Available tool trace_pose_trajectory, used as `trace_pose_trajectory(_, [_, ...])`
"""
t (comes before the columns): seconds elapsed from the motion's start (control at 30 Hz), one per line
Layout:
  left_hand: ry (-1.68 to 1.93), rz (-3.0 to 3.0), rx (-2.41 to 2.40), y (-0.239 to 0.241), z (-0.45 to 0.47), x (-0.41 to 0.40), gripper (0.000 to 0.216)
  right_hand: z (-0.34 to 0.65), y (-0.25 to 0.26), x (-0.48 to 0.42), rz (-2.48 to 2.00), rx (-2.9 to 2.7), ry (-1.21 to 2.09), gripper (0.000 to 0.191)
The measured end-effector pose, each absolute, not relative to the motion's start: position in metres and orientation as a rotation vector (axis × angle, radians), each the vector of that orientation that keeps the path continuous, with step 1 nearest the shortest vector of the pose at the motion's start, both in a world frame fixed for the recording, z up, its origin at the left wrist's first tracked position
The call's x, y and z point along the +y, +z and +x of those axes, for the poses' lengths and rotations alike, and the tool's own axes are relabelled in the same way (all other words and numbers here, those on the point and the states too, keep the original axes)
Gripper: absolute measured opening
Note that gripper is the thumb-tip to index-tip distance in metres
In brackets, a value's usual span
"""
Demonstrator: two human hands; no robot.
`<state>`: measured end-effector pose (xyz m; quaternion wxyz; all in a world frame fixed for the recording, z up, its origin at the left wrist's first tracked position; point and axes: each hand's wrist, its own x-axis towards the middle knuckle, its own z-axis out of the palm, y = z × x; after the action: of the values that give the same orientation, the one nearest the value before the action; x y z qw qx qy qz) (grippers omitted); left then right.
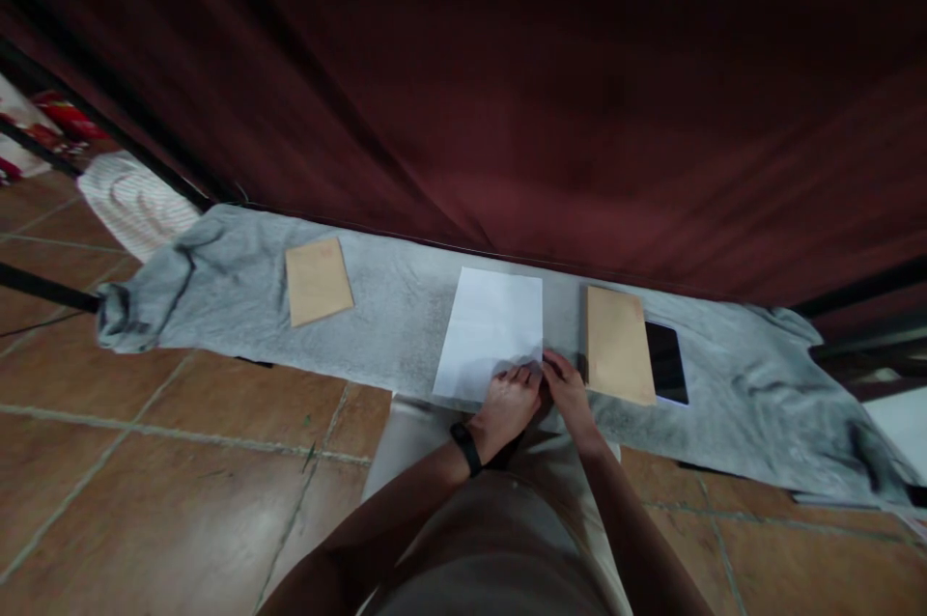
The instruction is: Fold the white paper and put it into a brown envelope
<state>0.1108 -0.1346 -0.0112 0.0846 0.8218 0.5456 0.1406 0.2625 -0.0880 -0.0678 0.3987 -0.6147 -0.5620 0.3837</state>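
Observation:
A white sheet of paper point(492, 322) lies on a grey cloth in front of me. My left hand point(513, 401), with a black band at the wrist, is at the sheet's lower right corner, its fingers bent and pressed together on the paper. Close beside it, my right hand point(569, 391) pinches the sheet's right edge. The fingertips of both hands nearly meet, and the paper's corner is hidden beneath them. To the right of my right hand is a stack of brown envelopes point(619, 344), partly over a dark-screened phone or tablet point(667, 363).
Another brown envelope point(319, 281) lies to the left on the grey cloth point(391, 307). Behind the cloth hangs a dark red curtain point(507, 133). Black metal bars point(47, 288) stand at the left, near a striped cloth point(141, 201). Tiled floor point(238, 423) shows below.

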Motion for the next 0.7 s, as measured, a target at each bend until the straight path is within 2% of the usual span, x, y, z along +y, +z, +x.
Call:
trace_pose_trajectory(0.13, [0.716,2.318,1.671,-0.016,0.078,-0.139,0.032,0.254,-0.077,-0.084,-1.594,-1.423,0.96,0.046])
trace_pose_trajectory(0.3, [0.943,1.962,2.086,-0.031,0.015,-0.122,0.037,0.247,-0.083,-0.078,-1.568,-1.399,0.9,0.041])
trace_pose_trajectory(0.47, [0.789,1.908,2.17,-0.041,-0.014,-0.102,0.039,0.24,-0.083,-0.068,-1.547,-1.367,0.904,0.04])
trace_pose_trajectory(0.7, [0.616,2.265,2.046,-0.038,0.014,-0.1,0.045,0.226,-0.082,-0.06,-1.518,-1.187,0.85,0.033])
